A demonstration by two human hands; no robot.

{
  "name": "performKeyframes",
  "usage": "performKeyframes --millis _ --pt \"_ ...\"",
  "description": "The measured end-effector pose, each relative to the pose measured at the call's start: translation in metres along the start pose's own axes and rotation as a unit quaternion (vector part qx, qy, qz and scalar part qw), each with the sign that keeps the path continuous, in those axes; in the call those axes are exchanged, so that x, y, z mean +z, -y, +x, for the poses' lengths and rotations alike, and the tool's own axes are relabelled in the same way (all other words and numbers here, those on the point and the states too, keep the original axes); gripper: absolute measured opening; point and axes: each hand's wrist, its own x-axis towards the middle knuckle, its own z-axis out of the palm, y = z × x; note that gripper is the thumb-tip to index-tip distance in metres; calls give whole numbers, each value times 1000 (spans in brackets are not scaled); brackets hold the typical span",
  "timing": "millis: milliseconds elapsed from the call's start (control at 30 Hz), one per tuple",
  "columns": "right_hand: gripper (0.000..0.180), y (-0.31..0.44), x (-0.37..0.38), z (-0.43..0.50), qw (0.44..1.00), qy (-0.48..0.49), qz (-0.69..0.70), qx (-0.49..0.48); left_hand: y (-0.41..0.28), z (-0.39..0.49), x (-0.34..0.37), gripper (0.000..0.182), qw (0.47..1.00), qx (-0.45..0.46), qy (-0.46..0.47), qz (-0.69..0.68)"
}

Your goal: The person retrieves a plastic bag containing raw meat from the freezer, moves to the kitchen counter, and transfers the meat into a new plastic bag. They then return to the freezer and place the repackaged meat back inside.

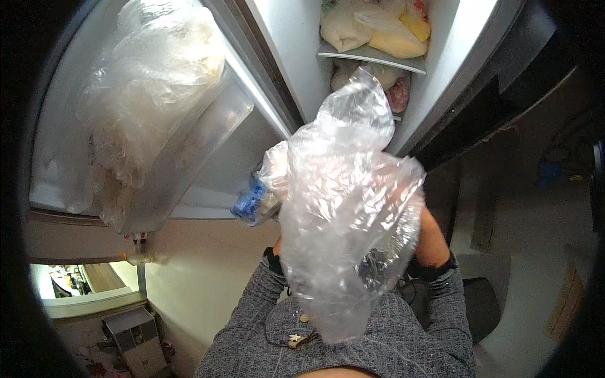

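Observation:
A large clear plastic bag (331, 227) hangs in front of my chest and covers most of both hands. My right hand (401, 189) is behind and within the crumpled film; only its wrist shows plainly. My left hand (276, 245) is hidden by the bag except for a strip of wrist. Beside the bag on the left are a whitish plastic-wrapped bundle (275, 167) and a blue item in clear plastic (250, 203); what holds them cannot be seen. The fingers of both hands are hidden.
Ahead stands an open refrigerator or freezer compartment, its shelf (373, 56) bearing bagged food (394, 38). More packages lie below it. The open door on the left has a clear bin (203, 137) stuffed with plastic bags (146, 90). A grey and white cabinet (137, 340) stands lower left.

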Motion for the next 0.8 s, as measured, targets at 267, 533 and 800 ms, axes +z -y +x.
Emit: performKeyframes --millis 267,533,800 --pt "47 -25 -27 -43 988 -23 135 68 -6 44 51 84 997 28 68 30" --pt "48 -26 -39 -37 983 -36 165 73 -25 25 56 88 987 29 157 -21" --pt "49 -26 -41 -36 980 -40 177 79 -34 8 59 89 992 22 122 12"
